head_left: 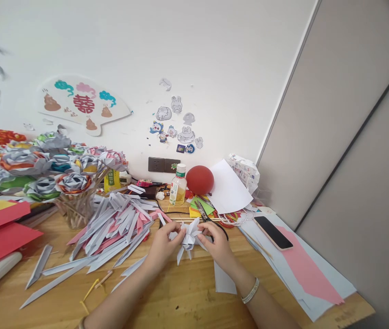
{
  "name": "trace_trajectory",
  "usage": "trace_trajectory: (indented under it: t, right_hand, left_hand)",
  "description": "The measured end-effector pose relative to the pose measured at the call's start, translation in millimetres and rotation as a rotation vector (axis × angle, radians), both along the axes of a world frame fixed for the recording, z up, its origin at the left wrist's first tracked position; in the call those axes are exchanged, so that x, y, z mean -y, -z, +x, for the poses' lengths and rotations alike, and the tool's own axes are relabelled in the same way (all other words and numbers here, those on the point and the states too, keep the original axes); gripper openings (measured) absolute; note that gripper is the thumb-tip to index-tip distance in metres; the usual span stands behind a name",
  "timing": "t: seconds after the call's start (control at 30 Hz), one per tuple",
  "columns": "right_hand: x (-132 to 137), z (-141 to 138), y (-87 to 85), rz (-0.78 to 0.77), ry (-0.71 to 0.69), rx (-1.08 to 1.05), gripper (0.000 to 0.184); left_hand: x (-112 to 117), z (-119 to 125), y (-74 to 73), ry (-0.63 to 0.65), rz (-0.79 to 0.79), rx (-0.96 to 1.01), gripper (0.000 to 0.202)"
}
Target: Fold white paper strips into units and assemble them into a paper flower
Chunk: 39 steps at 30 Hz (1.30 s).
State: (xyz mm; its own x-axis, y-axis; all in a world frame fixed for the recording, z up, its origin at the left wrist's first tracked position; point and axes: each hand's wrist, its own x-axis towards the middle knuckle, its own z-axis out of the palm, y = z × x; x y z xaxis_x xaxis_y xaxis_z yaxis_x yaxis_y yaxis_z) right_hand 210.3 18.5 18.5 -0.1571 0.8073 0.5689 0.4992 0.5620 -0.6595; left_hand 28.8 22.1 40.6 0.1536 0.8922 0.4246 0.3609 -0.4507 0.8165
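Observation:
Between my two hands, a little above the wooden table (194,297), is a white folded paper flower (189,236) with pointed strips sticking out. My left hand (167,242) pinches its left side between thumb and fingers. On the other side my right hand (216,242) grips a petal, thumb and forefinger closed on it. Black-handled scissors (201,211) lie just behind the right hand, their handles partly hidden by it. To the left spreads a pile of folded white and pink paper strips (119,224). A white paper piece (224,278) lies below my right wrist.
Finished paper flowers (74,183) on sticks crowd the left. A bottle (178,187) and a red balloon (200,180) stand at the back. Right of my hands lie a phone (274,233) and pink paper (309,269). Red paper sheets (5,242) sit far left.

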Motion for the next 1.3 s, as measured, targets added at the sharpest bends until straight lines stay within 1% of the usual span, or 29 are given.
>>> trace_trajectory:
  t: [0.07, 0.13, 0.23, 0.33, 0.43, 0.63, 0.83, 1.03, 1.2, 1.3]
  right_hand:
    - [3, 0, -3.7, 0.093, 0.033, -0.011, 0.022]
    - [7, 0, -8.6, 0.163, 0.034, 0.012, 0.022]
    - [12, 0, -14.5, 0.204, -0.016, 0.086, 0.022]
    - [14, 1, -16.2, 0.245, -0.006, 0.169, 0.021]
    - [13, 2, -16.7, 0.272, -0.009, 0.225, 0.018]
    - [13, 1, -19.1, 0.236, -0.021, 0.167, 0.009]
    - [12, 0, -17.9, 0.223, -0.058, 0.125, 0.010]
    - [13, -1, -19.7, 0.185, -0.098, 0.078, 0.008]
    - [10, -1, -14.8, 0.155, -0.120, -0.006, 0.010]
    - [9, -1, -12.4, 0.119, -0.121, -0.029, 0.010]
  left_hand:
    - [1, 0, -0.4, 0.009, 0.049, -0.040, 0.022]
    - [2, 0, 0.1, 0.063, 0.107, -0.094, 0.021]
    - [3, 2, 2.9, 0.139, 0.186, -0.176, 0.020]
    - [2, 2, 5.0, 0.183, 0.215, -0.228, 0.019]
    - [3, 3, 4.1, 0.210, 0.254, -0.252, 0.018]
    - [9, 5, 0.0, 0.211, 0.270, -0.260, 0.017]
    - [10, 5, 2.0, 0.193, 0.246, -0.242, 0.013]
    - [12, 4, -1.7, 0.233, 0.197, -0.216, 0.012]
    - [10, 3, -0.9, 0.269, 0.129, -0.176, 0.014]
    - [8, 2, 0.0, 0.287, 0.115, -0.165, 0.013]
